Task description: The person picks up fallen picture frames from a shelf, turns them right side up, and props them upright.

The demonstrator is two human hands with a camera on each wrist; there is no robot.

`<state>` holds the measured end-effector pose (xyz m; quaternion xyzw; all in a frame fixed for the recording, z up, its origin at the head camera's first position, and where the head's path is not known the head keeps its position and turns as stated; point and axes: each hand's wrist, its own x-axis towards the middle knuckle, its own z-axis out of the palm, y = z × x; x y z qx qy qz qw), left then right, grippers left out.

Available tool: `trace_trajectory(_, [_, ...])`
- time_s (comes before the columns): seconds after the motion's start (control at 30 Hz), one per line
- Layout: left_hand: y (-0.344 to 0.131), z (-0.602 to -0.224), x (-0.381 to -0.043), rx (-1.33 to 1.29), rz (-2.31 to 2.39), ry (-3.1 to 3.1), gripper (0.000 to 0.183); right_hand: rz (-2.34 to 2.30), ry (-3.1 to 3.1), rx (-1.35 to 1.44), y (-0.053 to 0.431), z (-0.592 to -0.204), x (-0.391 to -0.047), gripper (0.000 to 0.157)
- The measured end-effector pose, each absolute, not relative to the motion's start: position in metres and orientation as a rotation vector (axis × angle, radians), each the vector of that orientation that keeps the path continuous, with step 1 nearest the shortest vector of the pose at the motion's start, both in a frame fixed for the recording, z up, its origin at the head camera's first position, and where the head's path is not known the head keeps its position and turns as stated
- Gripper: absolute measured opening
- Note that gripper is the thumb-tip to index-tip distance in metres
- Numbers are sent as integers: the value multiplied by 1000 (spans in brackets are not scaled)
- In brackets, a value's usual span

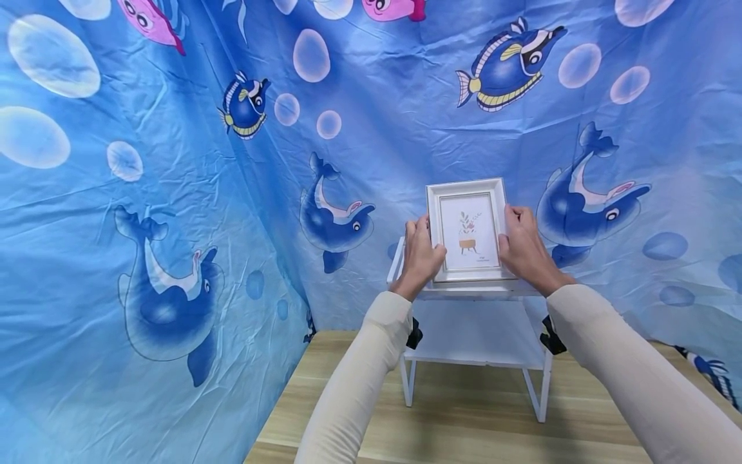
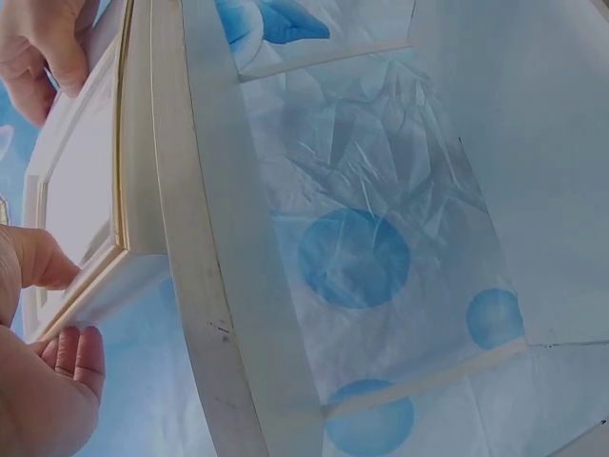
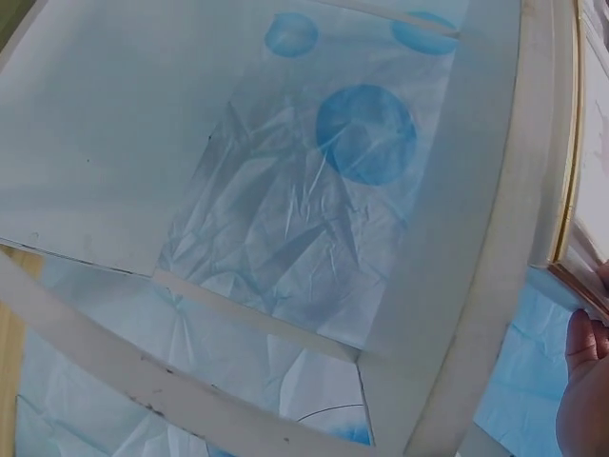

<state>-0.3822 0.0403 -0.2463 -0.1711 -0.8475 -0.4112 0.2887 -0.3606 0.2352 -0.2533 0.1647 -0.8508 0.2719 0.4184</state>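
A white picture frame (image 1: pixel 436 222) with a potted-plant print (image 1: pixel 468 238) is held upright, leaning slightly back, in the head view. My left hand (image 1: pixel 422 258) grips its left side, thumb on the front and fingers behind the edge. On the opposite side my right hand (image 1: pixel 524 248) holds the frame the same way. The left wrist view shows the left thumb over the border of the frame (image 2: pixel 122 143), with fingertips underneath. In the right wrist view the right hand (image 3: pixel 585 400) shows only partly at the edge. Whether the frame's bottom touches the table top cannot be told.
Behind and below the frame stands a white two-tier table (image 1: pixel 475 335) with metal legs on a wood-look floor (image 1: pixel 464 412). Blue curtains (image 1: pixel 377 129) printed with dolphins, fish and bubbles hang behind and at the left. Dark devices (image 1: pixel 553 338) sit at the wrists.
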Motion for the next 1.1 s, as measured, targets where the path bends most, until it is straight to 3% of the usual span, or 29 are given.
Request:
trace_trajectory(0.6, [44, -243, -383, -472, -1085, -2212, 65, 768, -2146, 389, 239, -248, -363, 66])
trace_trajectory(1.1, [44, -243, -382, -499, -1093, -2150, 64, 826, -2128, 324, 236, -244, -362, 62])
